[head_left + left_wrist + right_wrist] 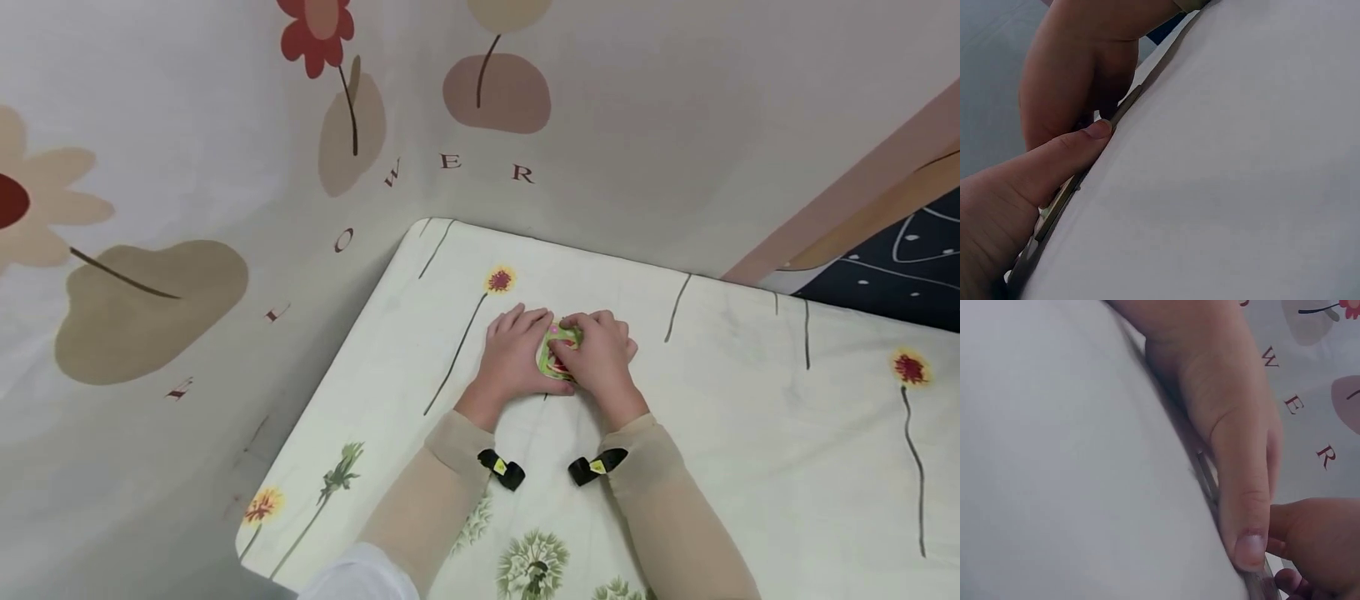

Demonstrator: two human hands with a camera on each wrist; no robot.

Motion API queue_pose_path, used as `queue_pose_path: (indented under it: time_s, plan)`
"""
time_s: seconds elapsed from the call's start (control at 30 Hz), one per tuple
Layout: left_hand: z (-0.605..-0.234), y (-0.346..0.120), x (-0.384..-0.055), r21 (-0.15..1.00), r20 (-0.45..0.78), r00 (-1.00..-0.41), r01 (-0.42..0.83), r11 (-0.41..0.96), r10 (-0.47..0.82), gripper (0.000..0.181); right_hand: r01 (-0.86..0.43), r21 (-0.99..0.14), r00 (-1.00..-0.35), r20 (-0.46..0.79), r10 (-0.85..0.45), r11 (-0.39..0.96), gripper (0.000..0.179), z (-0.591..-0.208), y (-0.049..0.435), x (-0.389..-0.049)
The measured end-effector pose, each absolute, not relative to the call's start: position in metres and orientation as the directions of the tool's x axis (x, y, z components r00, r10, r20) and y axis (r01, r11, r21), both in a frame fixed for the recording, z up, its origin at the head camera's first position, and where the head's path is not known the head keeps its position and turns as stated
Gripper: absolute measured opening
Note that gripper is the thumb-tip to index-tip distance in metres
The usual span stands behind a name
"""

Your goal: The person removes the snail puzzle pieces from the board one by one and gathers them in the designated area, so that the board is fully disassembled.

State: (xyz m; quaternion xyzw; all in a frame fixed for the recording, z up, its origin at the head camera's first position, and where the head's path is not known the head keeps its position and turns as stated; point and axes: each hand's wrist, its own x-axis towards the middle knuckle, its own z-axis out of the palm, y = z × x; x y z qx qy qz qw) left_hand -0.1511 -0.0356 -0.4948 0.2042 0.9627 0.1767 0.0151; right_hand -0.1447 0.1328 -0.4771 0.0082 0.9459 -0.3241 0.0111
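Between both hands lies a small, thin, flat green board (547,364) with red and pink parts in its picture. My left hand (516,352) holds it from the left, its thumb (1063,161) stretched along the near edge. From the right, my right hand (602,354) bends over the board, thumb and forefinger curled onto its face around a red part. I cannot tell whether a loose piece sits between those fingertips. The right wrist view shows the left hand (1235,437) above and the right hand (1325,540) at lower right, its curled fingers close to the board.
The board rests on a table with a white, flower-printed cloth (750,433). Behind and to the left, a pale hanging cloth (637,150) with printed flowers and letters meets the table edges. Both wrists wear black camera straps (501,468). Dark patterned fabric (892,267) shows at far right.
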Motion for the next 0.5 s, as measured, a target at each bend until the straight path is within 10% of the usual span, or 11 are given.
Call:
queue_pose_path:
  time_s: [0.5]
  plan:
    - [-0.4937,-0.0327,-0.1529,0.346,0.016,-0.921,0.37,0.863,0.388,0.127,0.047,-0.648,-0.999,-0.036,0.031,0.76,0.039,-0.4786,0.1348,-0.1483]
